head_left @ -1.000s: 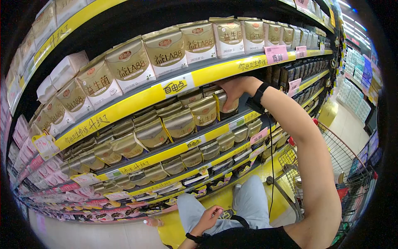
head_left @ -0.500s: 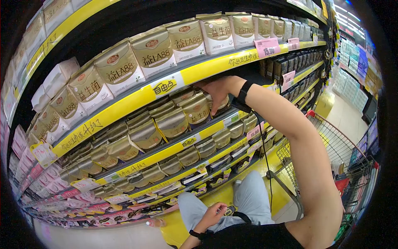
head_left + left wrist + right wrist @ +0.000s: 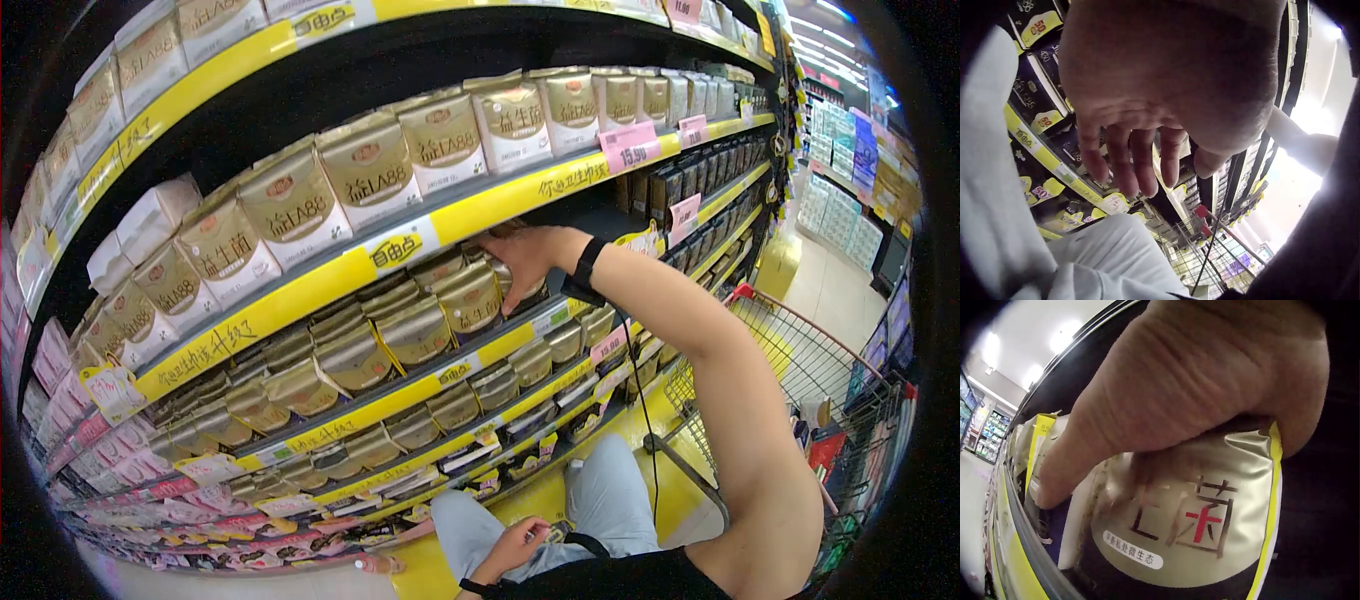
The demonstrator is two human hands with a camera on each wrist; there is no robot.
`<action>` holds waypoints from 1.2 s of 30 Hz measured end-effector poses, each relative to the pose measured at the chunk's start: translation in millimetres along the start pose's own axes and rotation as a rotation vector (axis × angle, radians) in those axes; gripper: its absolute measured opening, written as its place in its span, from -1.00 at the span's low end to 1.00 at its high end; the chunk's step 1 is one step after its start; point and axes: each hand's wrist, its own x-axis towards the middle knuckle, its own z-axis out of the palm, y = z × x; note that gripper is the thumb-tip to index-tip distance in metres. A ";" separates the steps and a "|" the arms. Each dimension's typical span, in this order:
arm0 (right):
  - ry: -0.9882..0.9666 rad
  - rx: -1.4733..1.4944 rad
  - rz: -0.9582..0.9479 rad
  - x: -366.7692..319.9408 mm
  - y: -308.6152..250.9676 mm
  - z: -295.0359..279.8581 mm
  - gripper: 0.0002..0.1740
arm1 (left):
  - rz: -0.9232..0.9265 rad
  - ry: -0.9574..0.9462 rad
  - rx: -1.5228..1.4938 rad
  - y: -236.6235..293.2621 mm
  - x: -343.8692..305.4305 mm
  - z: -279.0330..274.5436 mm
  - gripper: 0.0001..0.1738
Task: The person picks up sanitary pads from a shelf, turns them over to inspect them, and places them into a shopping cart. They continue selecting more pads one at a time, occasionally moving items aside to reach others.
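My right hand (image 3: pixel 527 262) reaches into the shelf under the yellow strip and grips a gold pack of sanitary pads (image 3: pixel 1179 550) by its top. In the right wrist view the thumb stretches down at the left, the palm covers the upper edge, and the other fingers are hidden behind. Left of this hand runs a row of similar gold packs (image 3: pixel 468 300). My left hand (image 3: pixel 516 547) is over my lap with nothing in it; the left wrist view shows its fingers (image 3: pixel 1141 162) hanging loosely.
White-and-gold packs (image 3: pixel 368 170) fill the shelf above, whose yellow edge (image 3: pixel 300 312) overhangs the hand. A shopping cart (image 3: pixel 790 335) with things in it stands at the right. A black cable (image 3: pixel 640 400) hangs from the right wrist, and a bottle (image 3: pixel 378 565) is on the floor.
My right hand has shifted left along the row and stays low over the gold packs. The head view has tilted up a little. The left hand stays over the lap.
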 end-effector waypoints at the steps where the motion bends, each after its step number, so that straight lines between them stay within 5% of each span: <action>1: -0.018 -0.009 0.014 -0.8 -5.0 -5.6 0.59 | 0.009 -0.009 0.014 1.6 2.7 1.7 -0.73; 2: -0.072 0.063 0.037 2.5 -2.2 -4.9 0.72 | 0.031 -0.019 0.061 -5.9 6.7 5.3 -0.70; 8: 0.000 0.089 -0.027 -2.6 -11.6 -8.7 0.57 | 0.059 -0.057 0.034 13.0 11.1 5.6 -0.65; 14: 0.049 0.141 -0.025 -0.8 -7.4 -3.4 0.61 | 0.069 -0.079 0.097 12.1 6.3 1.3 -0.65; 20: 0.081 0.164 -0.121 -3.7 4.1 -10.7 0.42 | 0.040 -0.082 0.095 4.3 -1.8 0.4 -0.65; 23: -0.042 0.204 -0.003 -9.2 5.3 -21.6 0.38 | 0.033 -0.067 0.095 9.8 -6.4 -1.7 -0.66; 29: 0.244 0.192 -0.043 -51.2 23.8 -25.2 0.45 | 0.054 -0.054 0.142 17.5 -3.3 -4.4 -0.66; 36: 0.439 0.162 0.503 -237.5 24.3 -8.2 0.09 | 0.032 -0.010 0.145 -2.0 -9.5 7.4 -0.66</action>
